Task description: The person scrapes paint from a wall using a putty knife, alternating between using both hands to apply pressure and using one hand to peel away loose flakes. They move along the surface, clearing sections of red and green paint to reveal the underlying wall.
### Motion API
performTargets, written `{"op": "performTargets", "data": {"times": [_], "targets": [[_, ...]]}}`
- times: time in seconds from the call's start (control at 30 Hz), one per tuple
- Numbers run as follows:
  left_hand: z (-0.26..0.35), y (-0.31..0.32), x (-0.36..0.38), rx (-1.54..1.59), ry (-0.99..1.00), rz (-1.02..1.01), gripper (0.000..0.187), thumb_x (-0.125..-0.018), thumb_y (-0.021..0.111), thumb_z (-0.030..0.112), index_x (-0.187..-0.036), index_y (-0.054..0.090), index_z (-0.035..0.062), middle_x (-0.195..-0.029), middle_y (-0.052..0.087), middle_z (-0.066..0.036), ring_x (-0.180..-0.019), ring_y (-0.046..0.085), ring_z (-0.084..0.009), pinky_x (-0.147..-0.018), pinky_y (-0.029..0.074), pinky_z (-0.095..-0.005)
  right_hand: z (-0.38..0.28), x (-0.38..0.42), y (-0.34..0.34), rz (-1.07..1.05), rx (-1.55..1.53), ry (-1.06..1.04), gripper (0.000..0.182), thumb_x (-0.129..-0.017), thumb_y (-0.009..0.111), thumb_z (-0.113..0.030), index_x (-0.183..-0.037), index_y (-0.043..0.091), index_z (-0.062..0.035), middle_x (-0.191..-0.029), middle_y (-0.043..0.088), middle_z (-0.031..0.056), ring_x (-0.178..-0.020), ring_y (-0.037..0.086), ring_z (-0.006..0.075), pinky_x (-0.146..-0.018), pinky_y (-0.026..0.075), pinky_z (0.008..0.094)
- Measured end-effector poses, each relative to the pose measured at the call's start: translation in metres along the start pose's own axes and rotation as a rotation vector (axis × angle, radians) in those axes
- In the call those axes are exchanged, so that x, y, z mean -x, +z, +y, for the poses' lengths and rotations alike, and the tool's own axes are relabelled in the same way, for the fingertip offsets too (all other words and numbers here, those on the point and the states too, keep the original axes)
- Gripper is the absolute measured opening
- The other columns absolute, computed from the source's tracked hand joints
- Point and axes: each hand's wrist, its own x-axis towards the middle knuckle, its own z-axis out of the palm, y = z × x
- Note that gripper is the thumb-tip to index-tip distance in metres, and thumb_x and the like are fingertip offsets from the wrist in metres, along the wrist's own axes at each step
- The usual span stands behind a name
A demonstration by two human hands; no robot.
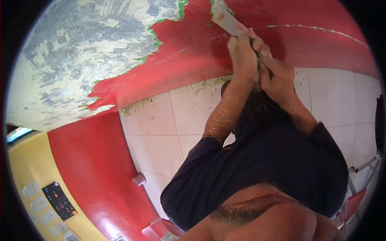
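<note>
Scraping the red wall (pixel 257 44)

My left hand (pixel 243 56) and right hand (pixel 275 76) both clench the scraper (pixel 225 18), blade against the paint.

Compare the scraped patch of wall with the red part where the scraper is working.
The scraped patch is bare, mottled grey and cream; the red part keeps glossy, even paint. The scraped patch has a ragged, green-tinged edge; the red part shows only a thin scratch. Both belong to one wall. Both hands hold the scraper.

White floor tiles (pixel 161 132), yellow wall (pixel 24 168).
</note>
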Motion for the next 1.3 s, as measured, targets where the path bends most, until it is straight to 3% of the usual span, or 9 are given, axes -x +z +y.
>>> {"op": "performTargets", "data": {"times": [0.27, 0.37, 0.5, 0.6, 0.83, 1.03, 1.17, 1.27, 1.3], "targets": [[-0.034, -0.009, 0.014, 0.222, -0.177, 0.085, 0.042, -0.102, 0.034, 0.045, -0.082, 0.041, 0.0090, -0.060, 0.036, -0.001, -0.048, 0.043, -0.0159, -0.045, 0.044, -0.0331, 0.006, 0.015, -0.004, -0.051, -0.003, 0.089, 0.021, -0.078, 0.062, -0.002, -0.098, 0.068, -0.0045, -0.068, 0.059, 0.0160, -0.060, 0.062, 0.0325, -0.054, 0.049, 0.0362], [-0.011, -0.011, -0.006, 0.076, 0.089, -0.019, 0.046, -0.100, 0.038, 0.048, -0.081, 0.040, 0.0064, -0.057, 0.037, -0.002, -0.045, 0.045, -0.0165, -0.044, 0.046, -0.0337, 0.002, -0.002, 0.004, -0.051, 0.003, -0.008, 0.021, -0.078, 0.063, -0.002, -0.099, 0.069, -0.0052, -0.068, 0.059, 0.0159, -0.060, 0.061, 0.0333, -0.054, 0.049, 0.0364], [0.012, -0.011, -0.002, 0.086, 0.135, 0.010, 0.044, -0.100, 0.039, 0.046, -0.080, 0.040, 0.0066, -0.057, 0.036, -0.002, -0.044, 0.044, -0.0161, -0.044, 0.045, -0.0333, 0.000, -0.010, 0.013, -0.041, -0.002, -0.042, 0.020, -0.080, 0.062, -0.003, -0.098, 0.069, -0.0052, -0.071, 0.061, 0.0163, -0.060, 0.061, 0.0330, -0.053, 0.049, 0.0364], [-0.012, -0.001, 0.008, 0.209, -0.111, 0.054, 0.043, -0.100, 0.041, 0.045, -0.080, 0.040, 0.0067, -0.056, 0.036, -0.001, -0.044, 0.044, -0.0153, -0.043, 0.045, -0.0318, 0.005, 0.008, -0.001, -0.089, 0.028, 0.084, 0.020, -0.080, 0.062, -0.003, -0.099, 0.069, -0.0052, -0.071, 0.061, 0.0171, -0.060, 0.062, 0.0315, -0.053, 0.049, 0.0359], [-0.008, -0.004, 0.006, 0.203, -0.117, -0.015, 0.040, -0.101, 0.041, 0.041, -0.079, 0.042, 0.0064, -0.056, 0.038, -0.001, -0.044, 0.045, -0.0141, -0.043, 0.043, -0.0307, -0.001, 0.009, 0.003, -0.036, -0.042, 0.143, 0.020, -0.081, 0.062, -0.001, -0.100, 0.068, -0.0038, -0.070, 0.061, 0.0187, -0.062, 0.063, 0.0294, -0.055, 0.049, 0.0346], [0.036, 0.004, -0.014, 0.145, 0.125, -0.069, 0.041, -0.102, 0.037, 0.036, -0.072, 0.041, 0.0074, -0.056, 0.041, -0.002, -0.044, 0.046, -0.0145, -0.042, 0.043, -0.0311, -0.012, -0.028, 0.007, 0.008, -0.044, -0.024, 0.023, -0.081, 0.063, -0.001, -0.103, 0.069, -0.0033, -0.070, 0.061, 0.0194, -0.061, 0.064, 0.0301, -0.055, 0.050, 0.0345], [-0.009, -0.002, 0.002, 0.192, -0.142, 0.030, 0.039, -0.102, 0.038, 0.034, -0.074, 0.041, 0.0063, -0.054, 0.039, -0.002, -0.043, 0.046, -0.0163, -0.042, 0.044, -0.0326, 0.005, -0.006, 0.008, 0.040, -0.024, -0.027, 0.023, -0.081, 0.063, 0.000, -0.103, 0.069, -0.0020, -0.074, 0.062, 0.0212, -0.064, 0.066, 0.0322, -0.058, 0.051, 0.0340], [0.028, -0.001, -0.004, 0.039, 0.228, -0.234, 0.037, -0.102, 0.037, 0.035, -0.085, 0.048, 0.0039, -0.061, 0.044, -0.002, -0.047, 0.047, -0.0151, -0.048, 0.047, -0.0296, -0.021, -0.022, 0.005, 0.055, -0.091, 0.068, 0.023, -0.083, 0.062, -0.001, -0.106, 0.068, -0.0019, -0.081, 0.063, 0.0231, -0.071, 0.068, 0.0312, -0.064, 0.053, 0.0330], [0.035, 0.002, -0.013, 0.052, 0.186, -0.204, 0.039, -0.101, 0.038, 0.038, -0.082, 0.045, 0.0046, -0.058, 0.042, -0.003, -0.046, 0.047, -0.0160, -0.045, 0.046, -0.0310, -0.019, -0.025, 0.006, 0.046, -0.082, 0.050, 0.024, -0.084, 0.062, -0.001, -0.107, 0.068, -0.0022, -0.082, 0.064, 0.0230, -0.072, 0.068, 0.0306, -0.065, 0.053, 0.0327]]}}
